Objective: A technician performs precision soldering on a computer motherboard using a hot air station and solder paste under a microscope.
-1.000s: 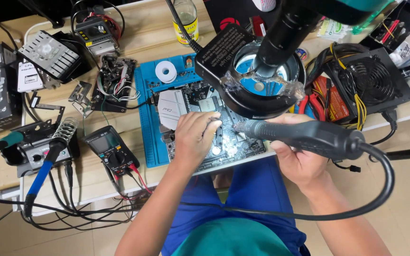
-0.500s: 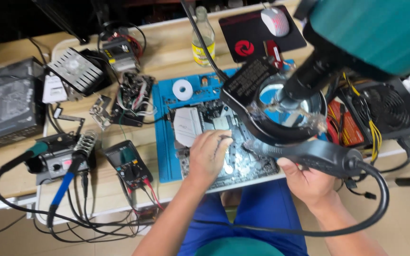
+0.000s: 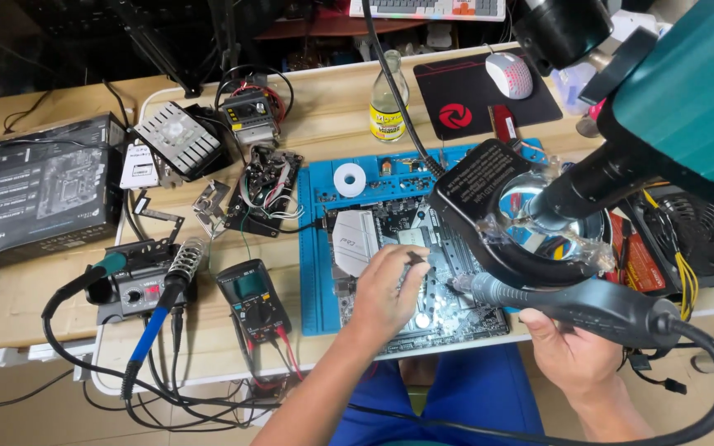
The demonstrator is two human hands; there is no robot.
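A wooden tabletop (image 3: pixel 35 306) carries the whole work area. At its far left lies a dark rectangular carton (image 3: pixel 39 186) with a printed board picture on its lid. A blue work mat (image 3: pixel 317 248) sits at the centre, and on it lies the motherboard (image 3: pixel 423 289), its near edge reaching the tabletop's near edge. To the right, a black power supply (image 3: pixel 700 235) with a round fan grille stands beside a black ring-shaped magnifier lamp (image 3: pixel 530 223) that overhangs the board's right half. A black mouse pad (image 3: pixel 464 103) with a red round emblem lies at the far right, a white mouse (image 3: pixel 510 74) on it. A glass bottle (image 3: pixel 388 103) with a yellow label stands just left of the pad. A soldering station (image 3: pixel 134 285) and a dark multimeter (image 3: pixel 254 301) lie left of the mat. A white tape roll (image 3: pixel 349 179) rests on the mat's far part.

The left hand (image 3: pixel 382 297) rests on the motherboard, fingers pinched together on a small dark tool (image 3: pixel 415 258) near the board's centre. The right hand (image 3: pixel 568 351), near right, has its fingers wrapped around a black hot-air handle (image 3: pixel 588 306), whose nozzle points left over the board.
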